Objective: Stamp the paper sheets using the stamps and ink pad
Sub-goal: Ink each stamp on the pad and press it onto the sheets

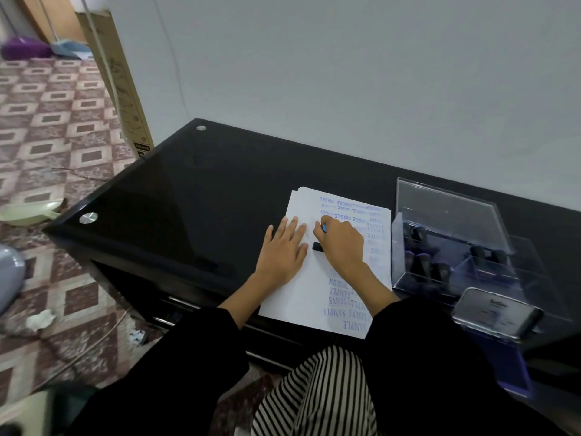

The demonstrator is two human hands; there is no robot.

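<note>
Stamp (317, 246): black, pinched in the curled right grip (341, 243), base down on the paper sheets (301, 297).
Left grip (284, 250): fingers spread flat on the sheets, just left of the stamp.
Clear box (452, 215): holds stamps, right of the grip, beside the stack's edge.
Counter (188, 190): black glass runs well left to its edge.

Hands (284, 247) (341, 243) x2, held stamp (317, 246) x1, box (446, 212) x1.
</note>
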